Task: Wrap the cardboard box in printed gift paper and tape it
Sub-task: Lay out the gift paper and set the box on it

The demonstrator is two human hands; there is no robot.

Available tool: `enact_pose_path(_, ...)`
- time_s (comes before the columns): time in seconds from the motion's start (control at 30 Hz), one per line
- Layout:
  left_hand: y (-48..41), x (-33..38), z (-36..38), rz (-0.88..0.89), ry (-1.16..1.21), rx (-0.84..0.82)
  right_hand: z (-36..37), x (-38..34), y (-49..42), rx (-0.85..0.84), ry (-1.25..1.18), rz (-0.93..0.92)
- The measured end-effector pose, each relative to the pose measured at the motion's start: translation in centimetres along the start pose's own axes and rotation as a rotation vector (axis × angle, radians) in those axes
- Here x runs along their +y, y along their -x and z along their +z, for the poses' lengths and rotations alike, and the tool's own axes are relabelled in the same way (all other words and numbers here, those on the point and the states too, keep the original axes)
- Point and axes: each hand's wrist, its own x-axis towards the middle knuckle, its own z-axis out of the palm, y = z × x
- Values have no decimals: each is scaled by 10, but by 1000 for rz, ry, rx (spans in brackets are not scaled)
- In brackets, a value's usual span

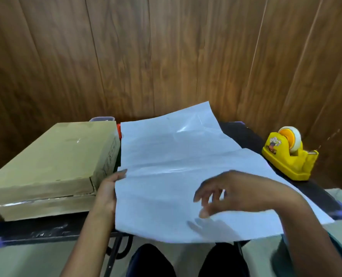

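A flat brown cardboard box (50,166) lies on the left of a small black table, with tape along its near seam. Beside it a large sheet of gift paper (172,166) is spread with its plain white back up; the printed side is hidden. My left hand (108,188) holds the sheet's left edge, thumb on top, between paper and box. A little above the near middle of the sheet hovers my right hand (232,192), fingers apart and curled, holding nothing, its shadow on the paper. A yellow tape dispenser (290,156) with a roll stands at the right.
The black table (316,192) is narrow, with purple corner caps; the paper overhangs its near edge. A wood-panelled wall (166,56) stands right behind it. A purple-rimmed container (102,118) and something red (119,128) peek out behind the box. My knees (186,260) are under the table.
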Motion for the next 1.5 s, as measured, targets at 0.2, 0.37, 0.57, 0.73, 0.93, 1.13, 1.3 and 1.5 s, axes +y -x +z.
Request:
enact_pose_path(0.2,-13,-13,-25,-81,-224,159,-20,93,-86,208,179,119)
enact_pose_path(0.37,-30,-22,-23,53,-485,240,19,154,-122,242,129,329)
enact_pose_path(0.57,-31,-49,12,236,-1884,259,73,144,-134,438,164,489)
enact_pose_path(0.73,-56,-75,11,161,-1977,57,89,129,-141,406,169,526)
enact_pose_path(0.93,-57,-85,8,196,-1984,99,84,137,-141,363,174,488)
enact_pose_path(1.13,-53,-67,16,247,-1953,83,66,119,-144,465,46,413)
enact_pose_path(1.3,-38,-1,17,638,-1606,142,45,45,-174,715,-656,75)
enact_pose_path(1.5,-13,86,-16,937,-1466,390,40,-48,-219,456,-1069,6)
